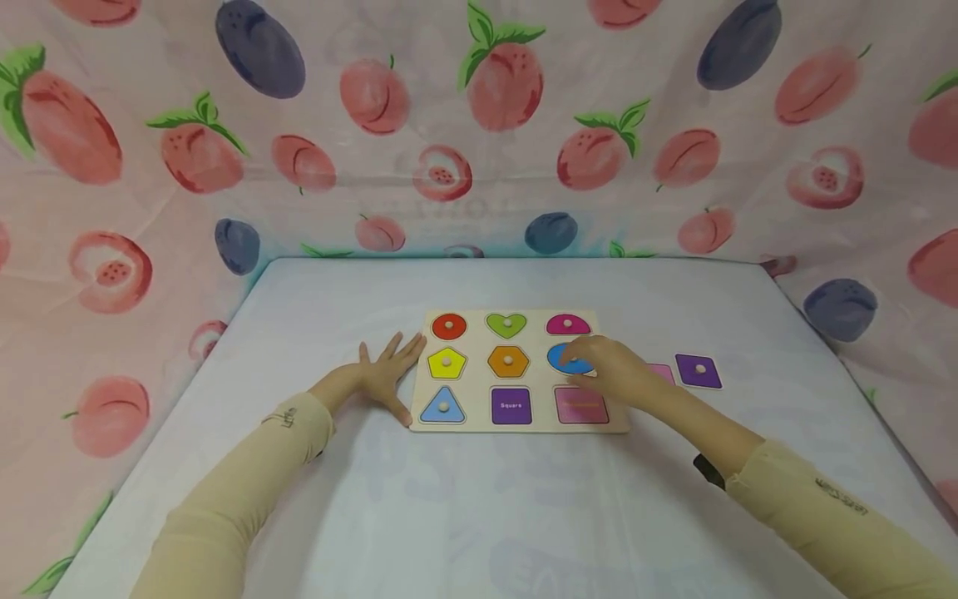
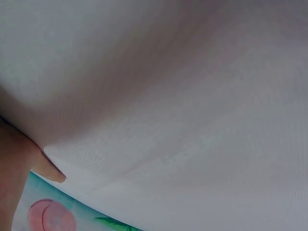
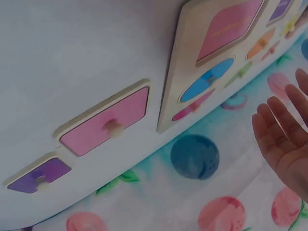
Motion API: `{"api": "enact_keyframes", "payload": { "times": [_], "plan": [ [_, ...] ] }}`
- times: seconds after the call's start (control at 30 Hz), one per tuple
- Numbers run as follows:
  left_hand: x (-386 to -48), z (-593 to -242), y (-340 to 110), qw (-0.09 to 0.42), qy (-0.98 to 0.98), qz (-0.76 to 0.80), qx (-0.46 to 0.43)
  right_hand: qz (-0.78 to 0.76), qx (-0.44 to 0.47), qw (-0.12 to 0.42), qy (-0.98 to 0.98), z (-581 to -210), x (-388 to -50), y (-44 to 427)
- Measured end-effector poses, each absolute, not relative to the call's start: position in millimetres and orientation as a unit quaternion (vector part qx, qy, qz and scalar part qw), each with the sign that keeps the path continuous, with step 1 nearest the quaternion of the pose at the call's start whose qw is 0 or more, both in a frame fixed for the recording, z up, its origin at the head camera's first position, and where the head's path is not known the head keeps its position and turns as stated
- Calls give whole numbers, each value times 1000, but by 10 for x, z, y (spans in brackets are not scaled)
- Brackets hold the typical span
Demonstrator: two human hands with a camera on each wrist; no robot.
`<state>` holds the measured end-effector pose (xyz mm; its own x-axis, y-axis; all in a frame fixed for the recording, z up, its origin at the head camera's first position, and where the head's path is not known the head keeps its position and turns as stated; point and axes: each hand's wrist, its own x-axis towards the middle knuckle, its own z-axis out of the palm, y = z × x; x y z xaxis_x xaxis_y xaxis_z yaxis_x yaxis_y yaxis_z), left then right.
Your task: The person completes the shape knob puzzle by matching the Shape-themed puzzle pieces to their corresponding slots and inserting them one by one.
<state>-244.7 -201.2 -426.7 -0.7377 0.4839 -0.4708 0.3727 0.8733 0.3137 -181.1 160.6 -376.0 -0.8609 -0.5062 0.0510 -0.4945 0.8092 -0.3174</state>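
Observation:
A pale wooden shape puzzle board lies flat on the table. Its left edge is touched by my left hand, whose fingers are spread. My right hand is over the board's right side beside the blue oval piece; in the right wrist view its fingers are extended, holding nothing. Knobbed pieces fill several slots, including a red circle, green heart and light blue triangle. The square slot and pink rectangle slot show printed bottoms.
Right of the board lie a loose pink rectangle piece, partly hidden by my right hand in the head view, and a loose purple square piece. A white cloth covers the table. Fruit-print fabric rises behind it and at both sides.

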Motion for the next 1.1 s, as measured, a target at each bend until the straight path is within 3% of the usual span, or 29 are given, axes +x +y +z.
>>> {"api": "enact_keyframes", "payload": {
  "times": [0.67, 0.9, 1.1],
  "plan": [
    [-2416, -4296, -2008, 274, 928, 102, 231, -214, -185, 0, 959, -3844, -1773, 2248],
    [-2411, -4249, -2002, 269, 930, 100, 229, -213, -144, 20, 966, -3828, -1762, 2464],
    [-2423, -4263, -1995, 271, 929, 99, 234, -192, -159, 13, 968, -3890, -1778, 2678]
  ]
}}
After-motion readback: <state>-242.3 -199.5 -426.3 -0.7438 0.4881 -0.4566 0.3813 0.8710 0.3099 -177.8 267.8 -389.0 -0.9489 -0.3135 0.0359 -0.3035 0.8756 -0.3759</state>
